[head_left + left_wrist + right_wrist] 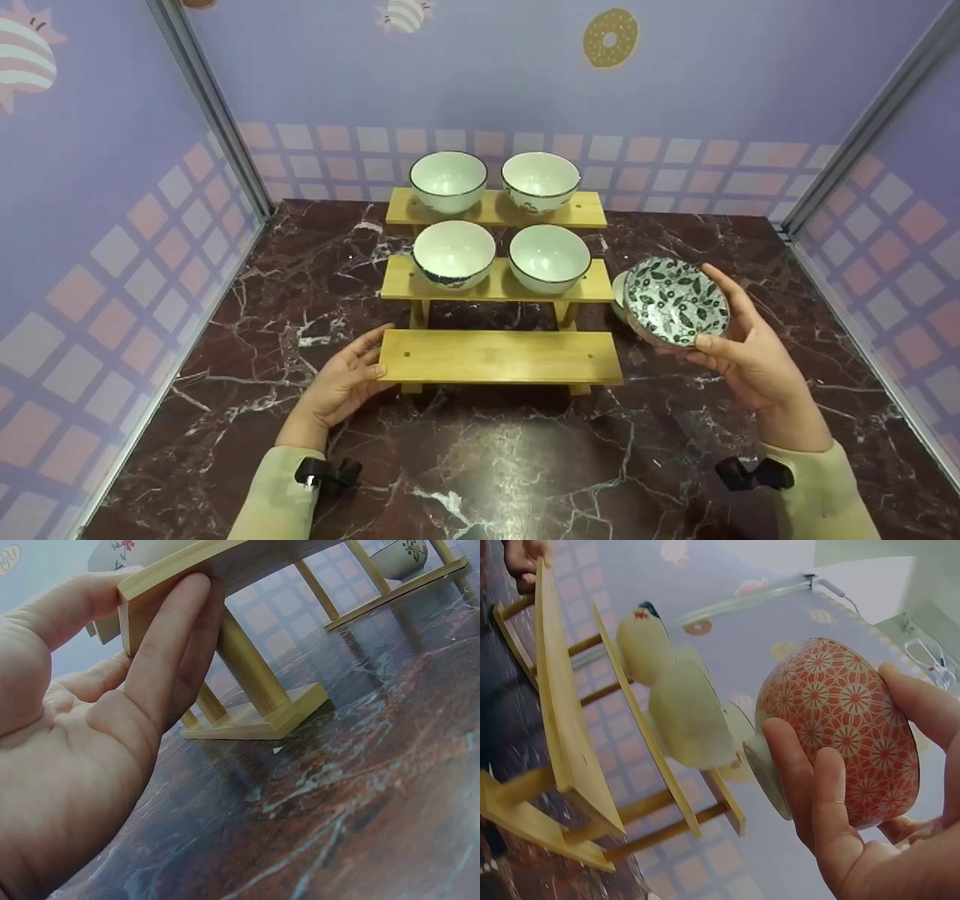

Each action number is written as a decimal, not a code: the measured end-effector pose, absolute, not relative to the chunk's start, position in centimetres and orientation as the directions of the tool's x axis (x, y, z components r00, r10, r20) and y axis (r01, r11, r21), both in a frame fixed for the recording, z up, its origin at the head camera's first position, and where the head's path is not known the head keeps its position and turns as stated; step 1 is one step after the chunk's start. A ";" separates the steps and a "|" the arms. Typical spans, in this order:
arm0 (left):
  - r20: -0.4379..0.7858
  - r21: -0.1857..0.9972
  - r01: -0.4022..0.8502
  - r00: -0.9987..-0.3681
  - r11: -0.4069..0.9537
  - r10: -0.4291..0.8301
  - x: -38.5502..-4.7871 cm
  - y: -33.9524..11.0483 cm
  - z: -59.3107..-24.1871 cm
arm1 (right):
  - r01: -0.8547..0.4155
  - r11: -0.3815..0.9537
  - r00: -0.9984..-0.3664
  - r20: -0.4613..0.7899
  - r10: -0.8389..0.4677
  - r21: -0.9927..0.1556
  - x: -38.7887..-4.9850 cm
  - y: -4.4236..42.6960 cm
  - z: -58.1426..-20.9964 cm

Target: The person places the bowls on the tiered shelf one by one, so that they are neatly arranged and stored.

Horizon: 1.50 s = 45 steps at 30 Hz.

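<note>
My right hand (pixel 750 360) grips a bowl (pixel 675 300) by its side, lifted to the right of a three-step wooden stand (pixel 499 356). Dark green leaves pattern the tilted bowl's inside; red and white flowers cover its outside (pixel 847 727) in the right wrist view. At the stand's left end, my left hand (pixel 345 382) pinches the edge of the lowest board, thumb on top and fingers beneath. The middle step carries a cream bowl (pixel 454 255) and a pale green bowl (pixel 550 259). Two more bowls, pale green (pixel 448 182) and white (pixel 540 182), sit on the top step.
Partly hidden behind the held bowl, another pale bowl (pixel 619 294) stands right of the stand. Everything rests on a dark marbled table (pixel 480 465). Purple panels (pixel 487 82) with pink and white checks enclose it at the back and both sides.
</note>
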<state>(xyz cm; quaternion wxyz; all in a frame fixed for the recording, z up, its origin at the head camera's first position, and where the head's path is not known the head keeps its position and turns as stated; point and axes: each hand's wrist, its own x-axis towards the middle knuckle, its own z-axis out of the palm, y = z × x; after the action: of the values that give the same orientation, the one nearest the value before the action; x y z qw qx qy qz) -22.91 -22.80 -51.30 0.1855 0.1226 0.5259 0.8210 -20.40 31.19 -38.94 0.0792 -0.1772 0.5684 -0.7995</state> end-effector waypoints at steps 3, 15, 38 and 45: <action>0.008 0.910 -0.173 -0.901 -0.376 0.433 -22.9 -22.8 -51.3 | -0.071 -0.331 -0.910 0.197 -0.366 -0.941 -20.3 30.7 -39.1; 0.026 0.914 -0.156 -0.899 -0.374 0.437 -23.0 -22.7 -51.4 | -0.008 -0.328 -0.852 0.178 -0.492 -0.945 -20.8 27.9 -39.9; 0.036 0.907 -0.158 -0.895 -0.390 0.446 -22.9 -22.7 -51.2 | 0.066 -0.282 -0.803 0.117 -0.584 -0.957 -22.8 21.4 -42.0; 0.037 0.903 -0.162 -0.894 -0.399 0.446 -22.9 -22.8 -51.5 | 0.114 -0.261 -0.786 0.073 -0.613 -0.959 -23.2 19.2 -41.9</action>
<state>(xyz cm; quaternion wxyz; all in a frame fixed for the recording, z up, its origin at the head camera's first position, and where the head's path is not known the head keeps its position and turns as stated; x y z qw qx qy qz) -22.89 -22.80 -51.46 0.1843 0.1378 0.5162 0.8250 -23.16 19.18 -41.94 0.2387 -0.2233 0.5592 -0.7619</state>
